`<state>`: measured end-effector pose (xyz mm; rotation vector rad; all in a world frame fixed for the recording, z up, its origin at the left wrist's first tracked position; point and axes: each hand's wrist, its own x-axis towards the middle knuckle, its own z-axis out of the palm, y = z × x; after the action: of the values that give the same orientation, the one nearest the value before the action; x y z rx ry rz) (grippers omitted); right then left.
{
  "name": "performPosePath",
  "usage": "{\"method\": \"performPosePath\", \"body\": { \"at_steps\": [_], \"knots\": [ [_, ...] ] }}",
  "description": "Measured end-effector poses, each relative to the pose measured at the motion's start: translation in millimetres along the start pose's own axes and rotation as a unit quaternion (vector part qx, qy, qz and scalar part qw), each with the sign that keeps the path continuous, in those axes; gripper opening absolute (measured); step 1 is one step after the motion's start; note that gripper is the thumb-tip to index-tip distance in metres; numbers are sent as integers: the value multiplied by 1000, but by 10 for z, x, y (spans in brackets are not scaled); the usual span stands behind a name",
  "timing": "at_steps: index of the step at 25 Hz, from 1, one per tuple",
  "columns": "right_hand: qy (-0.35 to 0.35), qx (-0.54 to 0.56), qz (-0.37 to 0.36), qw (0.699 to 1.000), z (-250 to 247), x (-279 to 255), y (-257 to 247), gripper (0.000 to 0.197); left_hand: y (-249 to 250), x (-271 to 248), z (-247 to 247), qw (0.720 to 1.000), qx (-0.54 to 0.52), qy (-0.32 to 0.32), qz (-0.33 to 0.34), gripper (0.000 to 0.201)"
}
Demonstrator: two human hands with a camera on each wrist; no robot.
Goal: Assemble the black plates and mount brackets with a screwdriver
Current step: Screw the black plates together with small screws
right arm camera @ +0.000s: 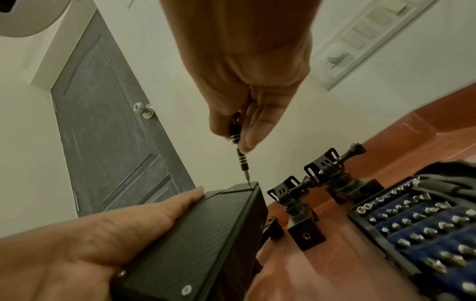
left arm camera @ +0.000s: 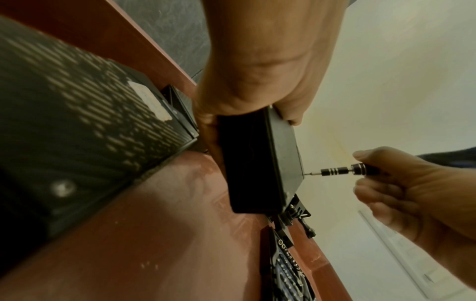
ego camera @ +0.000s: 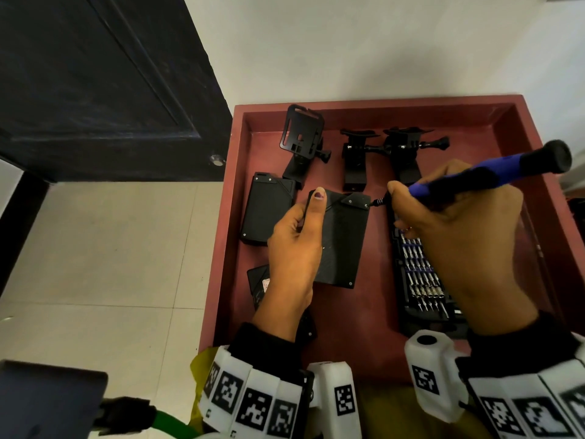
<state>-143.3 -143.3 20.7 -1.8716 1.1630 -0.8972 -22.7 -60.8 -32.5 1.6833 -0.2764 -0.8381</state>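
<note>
My left hand (ego camera: 297, 236) grips a black plate assembly (ego camera: 342, 239) above the red tray (ego camera: 380, 331), thumb laid along its top face. A small corner bracket (ego camera: 356, 200) sits at the plate's far right corner. My right hand (ego camera: 456, 223) holds a blue and black screwdriver (ego camera: 474, 177), and its tip rests on a screw in that corner. The left wrist view shows the plate (left arm camera: 257, 163) edge-on with the screwdriver bit (left arm camera: 332, 171) touching it. From the right wrist the screwdriver (right arm camera: 242, 156) points down onto the plate (right arm camera: 195, 234).
Another black plate (ego camera: 266, 207) lies at the tray's left, a third (ego camera: 258, 285) under my left wrist. Three black mount brackets (ego camera: 304, 137) (ego camera: 356, 160) (ego camera: 405, 147) stand at the back. An open bit set (ego camera: 421, 280) lies on the right. A dark door (ego camera: 95, 83) is at left.
</note>
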Motion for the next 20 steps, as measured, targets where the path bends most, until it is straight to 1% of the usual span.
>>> {"method": "performPosePath", "body": {
  "at_steps": [2,3,4,5,7,8,10,12,14,15,17,18,20],
  "knots": [
    [36,-48,-15,998,28,-3,-10,33,-5,-11,6,1000,3,-13,3,56],
    [48,-51,-23,997,41,-4,-12,38,-7,-20,11,1000,3,-20,4,62],
    [54,-36,-30,997,52,-2,-3,37,3,-33,18,1000,4,-26,5,65],
    [50,-2,-36,998,64,-1,4,33,13,-46,25,1000,1,-30,6,62],
    [25,80,-42,996,76,7,2,23,39,-59,38,1000,-10,-28,-1,50],
    [7,110,-35,993,70,13,-1,21,47,-55,41,1000,-17,-25,-8,47],
    [-43,147,-4,988,31,26,-30,15,29,-30,31,999,-24,-15,-20,50],
    [-90,174,12,981,-21,32,-62,19,6,-2,21,999,-30,-4,-21,49],
    [-116,195,15,974,-66,50,-82,15,-22,21,7,999,-29,6,-18,50],
    [-127,204,18,970,-83,60,-88,12,-33,32,-1,999,-28,11,-15,54],
    [-152,205,20,967,-111,74,-92,16,-37,38,-12,999,-25,18,-16,65],
    [-162,200,13,966,-125,77,-99,15,-34,39,-16,999,-22,21,-19,68],
    [-157,191,4,969,-158,84,-115,7,0,17,-15,999,-22,32,-18,58]
  ]
}}
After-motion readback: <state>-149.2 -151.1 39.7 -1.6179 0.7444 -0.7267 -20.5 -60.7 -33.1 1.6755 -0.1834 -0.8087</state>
